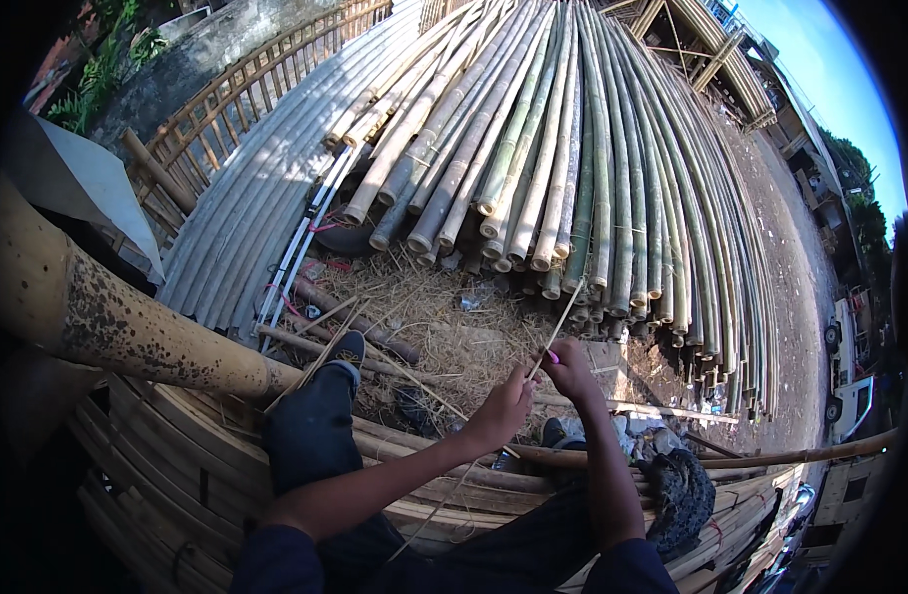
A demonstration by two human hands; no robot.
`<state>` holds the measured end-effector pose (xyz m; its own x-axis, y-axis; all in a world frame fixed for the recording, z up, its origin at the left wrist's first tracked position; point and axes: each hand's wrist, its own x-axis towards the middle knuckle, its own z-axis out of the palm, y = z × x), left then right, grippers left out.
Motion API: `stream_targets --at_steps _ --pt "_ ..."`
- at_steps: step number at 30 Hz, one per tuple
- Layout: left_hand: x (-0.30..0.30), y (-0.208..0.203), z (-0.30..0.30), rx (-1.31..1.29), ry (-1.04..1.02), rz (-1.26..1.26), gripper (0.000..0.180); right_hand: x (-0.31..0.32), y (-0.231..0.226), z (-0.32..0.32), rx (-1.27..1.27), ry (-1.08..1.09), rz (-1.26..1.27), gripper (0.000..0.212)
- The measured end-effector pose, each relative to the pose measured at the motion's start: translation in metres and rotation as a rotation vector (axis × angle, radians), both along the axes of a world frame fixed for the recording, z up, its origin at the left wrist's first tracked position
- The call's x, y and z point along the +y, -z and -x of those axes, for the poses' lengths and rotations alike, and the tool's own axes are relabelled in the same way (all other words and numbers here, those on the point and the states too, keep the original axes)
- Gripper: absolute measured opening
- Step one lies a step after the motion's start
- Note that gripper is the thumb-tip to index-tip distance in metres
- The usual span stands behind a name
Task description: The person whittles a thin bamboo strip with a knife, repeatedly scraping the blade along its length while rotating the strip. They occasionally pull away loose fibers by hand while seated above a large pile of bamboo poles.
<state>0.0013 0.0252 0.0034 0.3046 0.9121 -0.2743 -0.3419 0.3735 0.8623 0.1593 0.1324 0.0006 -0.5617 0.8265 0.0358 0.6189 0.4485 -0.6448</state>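
Note:
My left hand [502,412] is closed around the lower end of a thin bamboo strip [565,315], which slants up and away toward the stacked poles. Just right of it, my right hand [571,370] is closed too, its knuckles close beside the strip. A small bright pink piece [553,356] pokes out of the right fist; the rest of that object is hidden by the fingers. Both forearms reach in from the lower edge over my legs in dark trousers. Loose, narrow bamboo strips [406,372] lie below and left of the hands.
A large stack of bamboo poles [533,148] fans out ahead. A thick pole [147,322] crosses at left, and split bamboo slats [424,500] lie beneath me. Straw-like shavings [444,317] cover the ground. Grey corrugated sheets [246,218] lean at left; a white vehicle [850,401] stands far right.

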Motion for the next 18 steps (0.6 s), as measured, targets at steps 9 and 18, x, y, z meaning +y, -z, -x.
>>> stream_targets --at_steps 9,18 --pt "-0.023 -0.003 0.005 0.766 -0.035 -0.39 0.016 0.024 0.027 -0.018 -0.084 0.324 -0.171 0.038" --pt "-0.005 0.005 -0.001 0.092 0.004 -0.126 0.021 0.048 0.037 -0.106 0.344 0.674 0.286 0.035"
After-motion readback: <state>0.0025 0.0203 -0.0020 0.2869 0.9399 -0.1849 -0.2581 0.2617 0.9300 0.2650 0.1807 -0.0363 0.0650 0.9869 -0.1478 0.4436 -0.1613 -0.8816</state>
